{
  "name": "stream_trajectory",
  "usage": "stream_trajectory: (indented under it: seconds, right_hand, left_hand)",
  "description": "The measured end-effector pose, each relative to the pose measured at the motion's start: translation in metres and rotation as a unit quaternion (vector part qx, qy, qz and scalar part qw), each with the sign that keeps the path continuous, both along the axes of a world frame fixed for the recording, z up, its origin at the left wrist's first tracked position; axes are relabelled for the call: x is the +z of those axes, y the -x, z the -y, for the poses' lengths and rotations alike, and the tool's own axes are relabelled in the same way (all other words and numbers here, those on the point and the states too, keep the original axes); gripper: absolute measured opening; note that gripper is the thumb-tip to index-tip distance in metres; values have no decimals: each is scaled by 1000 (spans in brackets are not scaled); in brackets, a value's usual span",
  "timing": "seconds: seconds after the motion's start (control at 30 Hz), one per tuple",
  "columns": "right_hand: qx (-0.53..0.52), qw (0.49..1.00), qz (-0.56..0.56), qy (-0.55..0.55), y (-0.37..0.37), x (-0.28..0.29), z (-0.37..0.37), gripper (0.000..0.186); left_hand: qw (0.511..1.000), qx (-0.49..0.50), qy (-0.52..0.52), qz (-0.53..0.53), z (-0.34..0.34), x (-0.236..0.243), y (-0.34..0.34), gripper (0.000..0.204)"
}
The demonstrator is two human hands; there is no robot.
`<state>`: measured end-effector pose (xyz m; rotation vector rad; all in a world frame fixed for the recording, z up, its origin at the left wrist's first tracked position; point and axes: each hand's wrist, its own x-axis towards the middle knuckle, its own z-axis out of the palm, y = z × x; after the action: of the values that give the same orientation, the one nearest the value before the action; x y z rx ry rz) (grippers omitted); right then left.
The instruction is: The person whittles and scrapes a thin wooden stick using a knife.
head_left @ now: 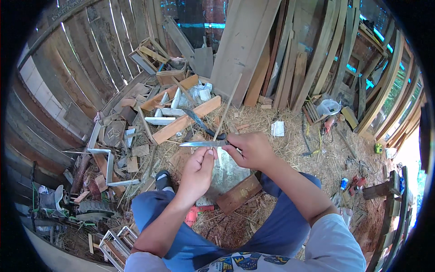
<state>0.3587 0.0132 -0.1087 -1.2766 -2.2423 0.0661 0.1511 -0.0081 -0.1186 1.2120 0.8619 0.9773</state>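
Note:
My right hand (253,148) is wrapped round the handle of a knife (197,144), its bright blade pointing left. My left hand (198,170) is closed, thumb and fingers pinched on the lower end of a thin wooden stick (230,102). The stick slants up and away to the right, and the knife blade crosses it just above the left fingertips. Beyond the hands is a dark curved blade (195,119) with a black handle, close to the right knuckles. Under the hands, between my knees, stands a worn pale surface (226,174).
A brown board (239,195) lies by my right knee, and a red power tool (192,215) by the left leg. Ahead is a long plank (188,120) among wood scraps. Tall boards (244,41) lean on the back wall. Straw (281,149) covers the floor.

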Motion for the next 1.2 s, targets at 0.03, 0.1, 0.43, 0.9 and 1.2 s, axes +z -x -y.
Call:
stream_trajectory:
  seconds: [0.03,0.1,0.43,0.9,1.2]
  right_hand:
    - [-6,1000,8,-3,0,2,0,27]
    - [-5,1000,11,-9,-1,2,-1,27]
    - [-194,977,-74,-47,-84,-2,-46,25]
    - [-231,937,-260,19,-43,-3,-27,34]
    - [-59,998,-26,17,6,7,7,28]
  left_hand:
    - [1000,3,-24,-20,0,1,1,21]
    - [998,6,-49,-41,1,4,2,21]
    - [982,3,-104,-156,21,15,4,19]
    - [983,-33,140,117,-2,14,15,25]
    - [971,-47,189,142,-6,20,15,27]
